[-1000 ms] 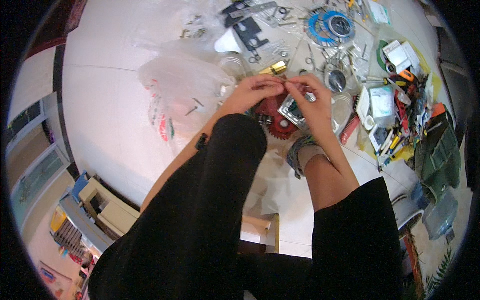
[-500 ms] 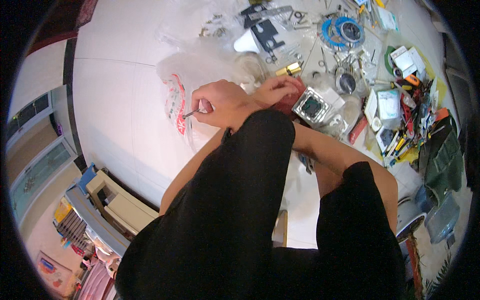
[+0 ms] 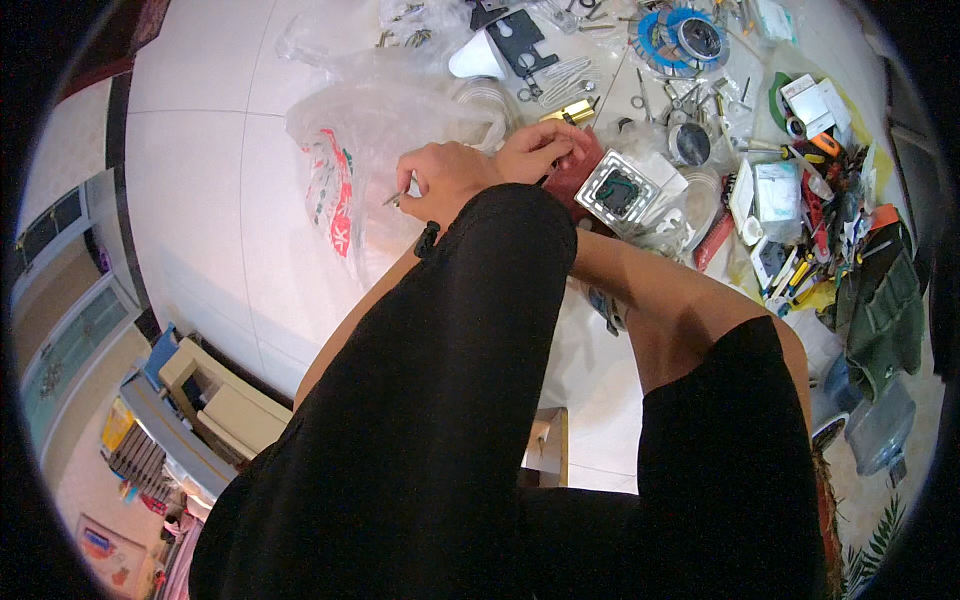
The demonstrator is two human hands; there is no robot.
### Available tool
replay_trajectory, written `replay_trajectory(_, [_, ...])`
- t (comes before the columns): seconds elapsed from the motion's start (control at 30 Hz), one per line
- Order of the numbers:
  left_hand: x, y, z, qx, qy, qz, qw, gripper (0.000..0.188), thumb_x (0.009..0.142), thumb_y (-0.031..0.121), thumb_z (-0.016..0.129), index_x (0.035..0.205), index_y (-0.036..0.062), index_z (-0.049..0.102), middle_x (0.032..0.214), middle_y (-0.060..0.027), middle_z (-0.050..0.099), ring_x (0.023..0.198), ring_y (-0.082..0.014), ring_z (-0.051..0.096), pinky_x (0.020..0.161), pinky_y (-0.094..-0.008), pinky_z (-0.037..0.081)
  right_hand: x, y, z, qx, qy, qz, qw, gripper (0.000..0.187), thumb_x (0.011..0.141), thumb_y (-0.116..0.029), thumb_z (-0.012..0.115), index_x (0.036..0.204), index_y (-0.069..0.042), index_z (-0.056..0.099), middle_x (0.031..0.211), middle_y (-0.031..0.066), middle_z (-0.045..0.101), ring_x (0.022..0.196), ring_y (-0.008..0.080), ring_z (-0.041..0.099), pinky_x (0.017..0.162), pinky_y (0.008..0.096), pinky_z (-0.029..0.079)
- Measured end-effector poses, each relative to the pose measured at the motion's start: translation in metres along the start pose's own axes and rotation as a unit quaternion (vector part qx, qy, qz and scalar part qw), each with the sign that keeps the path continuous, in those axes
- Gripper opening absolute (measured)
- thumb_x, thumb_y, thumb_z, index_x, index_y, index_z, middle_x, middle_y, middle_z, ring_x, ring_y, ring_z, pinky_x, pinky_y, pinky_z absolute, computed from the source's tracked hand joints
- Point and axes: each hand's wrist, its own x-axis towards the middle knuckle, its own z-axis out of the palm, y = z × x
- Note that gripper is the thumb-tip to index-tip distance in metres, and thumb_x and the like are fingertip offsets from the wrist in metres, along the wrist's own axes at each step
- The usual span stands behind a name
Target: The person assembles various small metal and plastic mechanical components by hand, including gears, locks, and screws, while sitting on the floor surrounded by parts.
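Observation:
My forearms cross in front of my raised knee, so my right hand [image 3: 445, 178] is on the left side. Its thumb and fingers are closed on a thin metal rod [image 3: 392, 199], whose short end sticks out; its kind I cannot tell. My left hand [image 3: 540, 150] reaches past it to the right, fingers loosely bent over a flat red piece [image 3: 578, 178]. Just beyond those fingers lies a gold-coloured metal block [image 3: 570, 113]. A square metal drain-like piece [image 3: 617, 188] with a dark green centre lies to their right. My knee hides part of both wrists.
A clear plastic bag [image 3: 335, 190] with red print spreads left of my hands. Blue ring-shaped parts [image 3: 677, 42], a black plate [image 3: 520, 45] and loose metal parts lie beyond. Pliers, screwdrivers and other tools pile up at the right beside a dark green cloth bag [image 3: 885, 310].
The view has shifted slightly, and most things sit higher and further left. My right hand is a little further from the bag's red print, with the rod turned. My left fingers look more bent.

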Motion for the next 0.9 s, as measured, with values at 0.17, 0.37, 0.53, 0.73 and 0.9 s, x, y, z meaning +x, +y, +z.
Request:
replay_trajectory(0.17, [0.001,0.0,0.002,0.037,0.008,0.003,0.999,0.02,0.096,0.02,0.05,0.113,0.0137,0.06,0.094,0.0052,0.059,0.084,-0.0057,0.05,0.073,-0.0216,0.042,0.004,0.005,0.002,0.005,0.006,0.008,1.0,0.017,0.074,-0.029,0.068,0.08,-0.013,0.066,0.064,0.0051,0.061,0.061,0.0236,0.061,0.055,0.0369,0.044])
replay_trajectory(0.37, [-0.001,0.002,0.001,0.029,0.031,-0.032,0.999,0.021,0.096,0.02,0.05,0.113,0.0127,0.06,0.094,0.0043,0.059,0.082,-0.006,0.049,0.071,-0.0216,0.042,-0.001,-0.007,-0.007,0.022,-0.015,0.033,0.999,0.021,0.069,-0.026,0.071,0.083,-0.011,0.067,0.087,0.0128,0.068,0.085,0.0307,0.065,0.076,0.0399,0.051])
replay_trajectory(0.53, [0.0,0.005,0.003,0.007,0.044,-0.033,0.998,0.022,0.096,0.018,0.049,0.114,0.0116,0.06,0.095,0.0031,0.059,0.082,-0.0064,0.049,0.07,-0.0207,0.042,-0.007,-0.009,-0.01,0.009,0.01,0.026,1.0,0.02,0.07,-0.026,0.071,0.082,-0.011,0.066,0.087,0.0125,0.067,0.085,0.0307,0.065,0.076,0.0404,0.05])
replay_trajectory(0.73, [0.0,0.011,0.005,-0.017,0.051,-0.063,0.997,0.023,0.096,0.016,0.048,0.115,0.0103,0.059,0.096,0.0016,0.061,0.082,-0.0066,0.051,0.069,-0.0204,0.043,-0.004,-0.01,-0.009,0.0,0.004,0.027,1.0,0.019,0.071,-0.025,0.069,0.083,-0.01,0.065,0.086,0.0124,0.067,0.084,0.031,0.064,0.076,0.0413,0.05])
replay_trajectory(0.9, [-0.002,0.011,0.003,-0.015,0.058,-0.07,0.996,0.023,0.096,0.016,0.047,0.115,0.0098,0.058,0.097,0.0008,0.061,0.082,-0.0067,0.051,0.069,-0.021,0.043,-0.002,-0.012,-0.006,-0.001,0.005,0.02,1.0,0.02,0.072,-0.025,0.069,0.083,-0.01,0.064,0.085,0.0125,0.067,0.083,0.0312,0.064,0.074,0.0414,0.05])
